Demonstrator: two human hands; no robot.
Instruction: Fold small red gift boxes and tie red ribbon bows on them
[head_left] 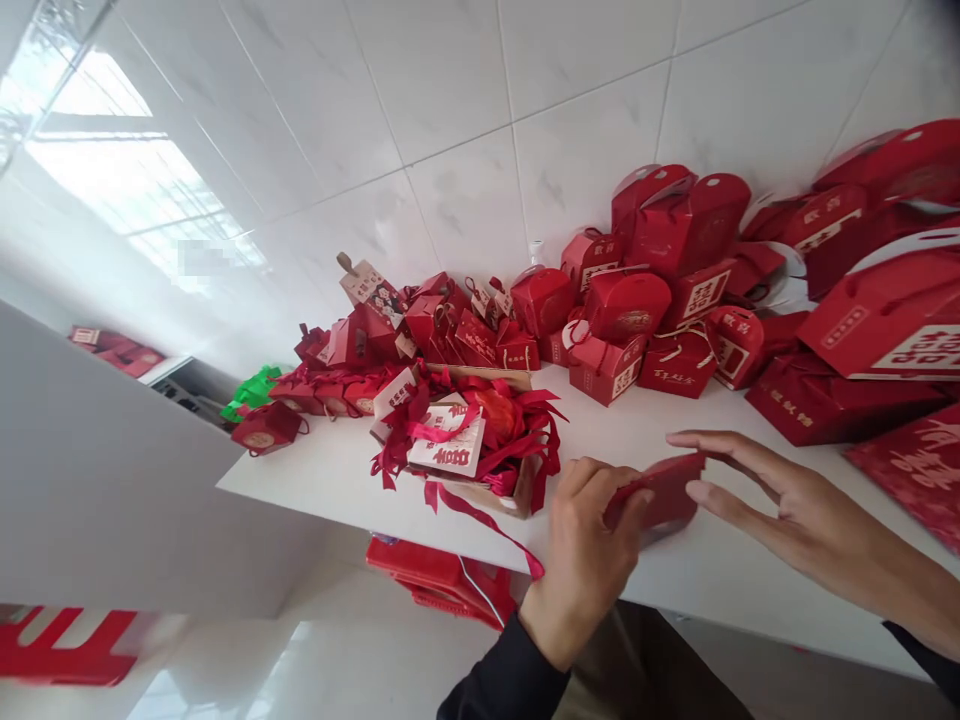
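Note:
My left hand (581, 550) grips a flat red cardboard piece (664, 490) at its left end, thumb on top, just above the white table (337, 470). The fingers of my right hand (780, 500) are stretched out; the fingertips touch the same piece at its right end. Just left of my hands lies a shallow cardboard tray (487, 495) filled with red ribbons (525, 425) and white tags with red print (450, 450).
Many folded red gift boxes (630, 310) are piled along the tiled wall, larger red boxes (877, 320) at the right. A green item (255, 390) sits at the table's far left end. A red crate (442, 580) stands under the table edge.

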